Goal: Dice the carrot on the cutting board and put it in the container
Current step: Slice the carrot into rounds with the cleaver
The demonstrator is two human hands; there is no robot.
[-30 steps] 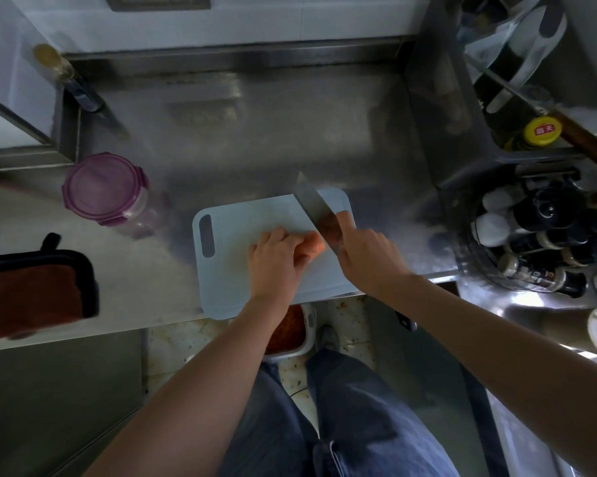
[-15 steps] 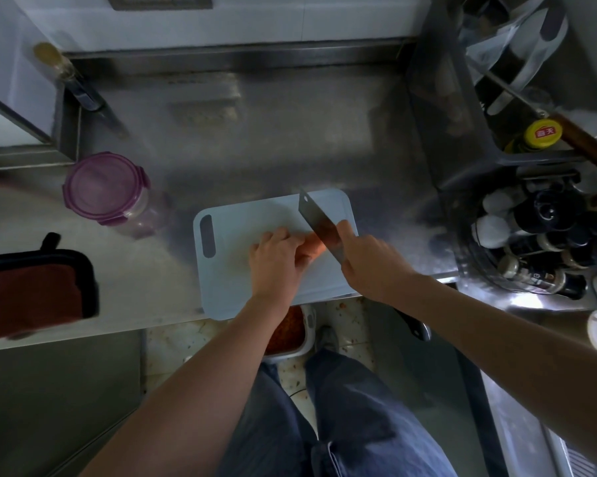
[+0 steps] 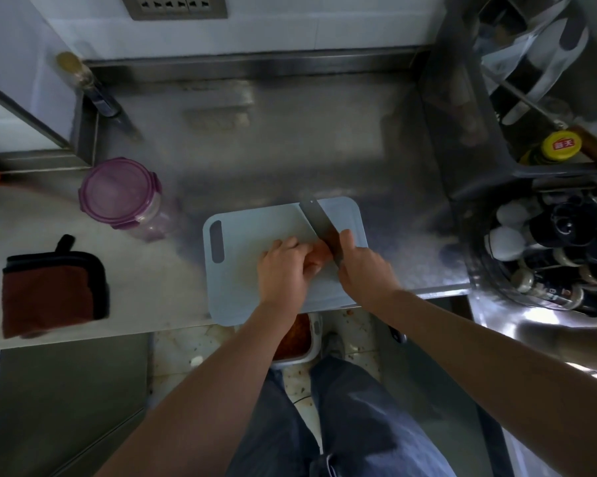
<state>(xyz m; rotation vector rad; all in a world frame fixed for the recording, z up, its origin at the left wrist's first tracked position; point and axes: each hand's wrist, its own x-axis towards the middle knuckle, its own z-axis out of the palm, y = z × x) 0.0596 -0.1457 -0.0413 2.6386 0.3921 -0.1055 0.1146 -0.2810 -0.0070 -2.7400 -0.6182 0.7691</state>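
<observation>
Carrot [image 3: 319, 255] under left-hand fingers [image 3: 292, 247]

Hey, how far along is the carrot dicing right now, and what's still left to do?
Early to middle. Done: nothing diced shows on the cutting board. In hand: the left hand pins the carrot while the right hand sets the knife against its exposed end. Left: finish cutting, then move the pieces to a container; the tub on the floor under the counter edge already holds something orange, though I can't tell what.

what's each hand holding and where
Right hand grips the knife by its handle; left hand pins the carrot, covering most of it.
</observation>
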